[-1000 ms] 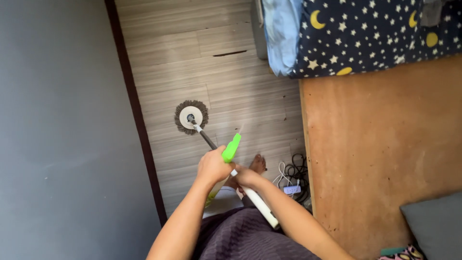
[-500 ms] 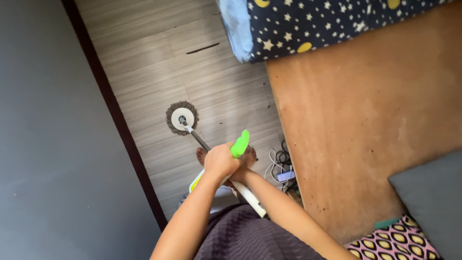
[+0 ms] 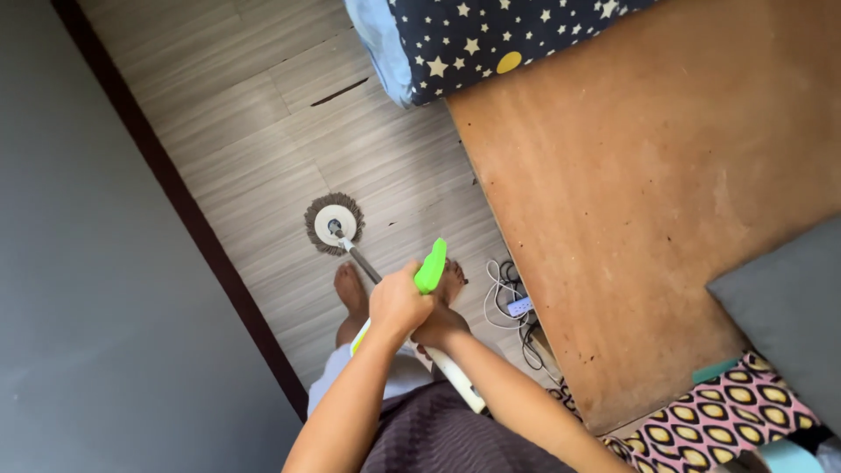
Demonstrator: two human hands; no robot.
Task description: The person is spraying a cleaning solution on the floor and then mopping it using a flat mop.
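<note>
- A mop handle (image 3: 431,267) with a green grip is clasped by the left hand (image 3: 399,302) above and the right hand (image 3: 438,326) just below.
- The round mop head (image 3: 335,224) is pressed on the grey plank floor (image 3: 254,131), just ahead of two bare feet (image 3: 351,289).
- A wooden board (image 3: 639,193) is seen to the right, with cables (image 3: 512,302) beside its edge.
- A starred blanket (image 3: 491,35) lies at the top.
</note>
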